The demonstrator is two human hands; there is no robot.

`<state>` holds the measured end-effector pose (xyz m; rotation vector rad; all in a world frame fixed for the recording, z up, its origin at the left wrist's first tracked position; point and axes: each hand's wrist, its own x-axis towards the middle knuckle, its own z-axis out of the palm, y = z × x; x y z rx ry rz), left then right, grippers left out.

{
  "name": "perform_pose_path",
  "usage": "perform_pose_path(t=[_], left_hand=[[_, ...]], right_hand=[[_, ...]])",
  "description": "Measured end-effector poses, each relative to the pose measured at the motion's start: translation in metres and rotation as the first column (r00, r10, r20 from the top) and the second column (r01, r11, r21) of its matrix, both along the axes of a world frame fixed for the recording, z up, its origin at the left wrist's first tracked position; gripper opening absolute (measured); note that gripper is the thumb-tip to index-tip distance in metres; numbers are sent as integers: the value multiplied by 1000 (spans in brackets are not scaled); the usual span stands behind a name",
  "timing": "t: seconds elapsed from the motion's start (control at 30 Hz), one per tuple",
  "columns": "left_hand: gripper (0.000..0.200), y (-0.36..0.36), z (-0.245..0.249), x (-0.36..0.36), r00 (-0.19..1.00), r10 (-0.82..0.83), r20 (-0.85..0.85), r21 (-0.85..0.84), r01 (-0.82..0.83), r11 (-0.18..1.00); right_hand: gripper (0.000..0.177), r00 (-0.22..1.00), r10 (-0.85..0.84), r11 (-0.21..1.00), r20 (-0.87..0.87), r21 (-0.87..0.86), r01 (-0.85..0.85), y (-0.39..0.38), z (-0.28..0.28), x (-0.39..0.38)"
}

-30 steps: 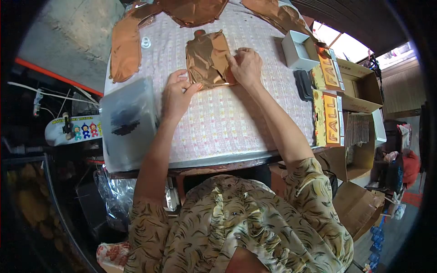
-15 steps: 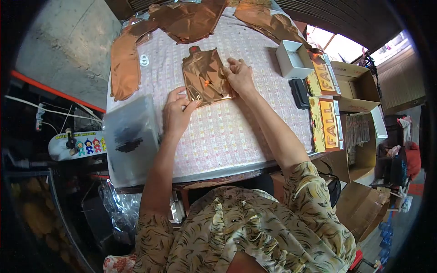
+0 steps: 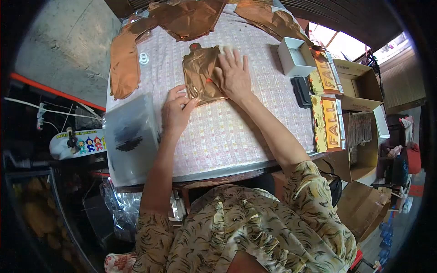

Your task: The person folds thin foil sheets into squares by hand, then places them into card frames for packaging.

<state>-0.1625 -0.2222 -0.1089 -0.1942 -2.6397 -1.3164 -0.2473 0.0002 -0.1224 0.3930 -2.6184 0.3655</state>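
1. Lying flat with its fingers spread, the right hand (image 3: 234,79) covers the right side of the foil (image 3: 196,75). Its fingertips are blurry.
2. Just before, that hand was bent at the foil's right edge. Now that side looks pressed down, not pinched.
3. The left hand (image 3: 176,108) has stayed put. Its thumb and fingers seem to pinch the foil's near left corner.
4. The foil rests on the table (image 3: 227,148), toward the far middle, with its small tab on the far side.
5. To the right, a white box (image 3: 298,70) stands beside the FALL packs (image 3: 331,123). I can't tell what is in it.
6. Farther right, the near carton (image 3: 364,172) holds thin cards (image 3: 358,129) in a row. The far carton (image 3: 360,103) shows just its brown inside.
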Motion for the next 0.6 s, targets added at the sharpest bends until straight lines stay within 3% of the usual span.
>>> perform_pose_path(t=[0.13,0.3,0.4,0.5,0.6], left_hand=[[20,-2,-2,-1,1000,-2,3,-8,2,1000],[21,0,-2,-1,1000,20,-20,-29,-21,999],[35,1,-3,-1,991,52,-125,-32,-57,998],[28,2,-3,2,998,52,-47,-75,-56,996],[32,10,14,2,982,93,-167,-215,-129,968]], right_hand=[[64,994,23,1000,106,12,-25,-10,-9,-3],[69,980,-63,996,190,77,49,-11,-10,-3],[69,979,-66,994,194,103,47,-12,-7,-2],[69,979,-77,990,189,134,52,-14,-7,0],[69,977,-90,986,194,153,60,-14,-5,0]])
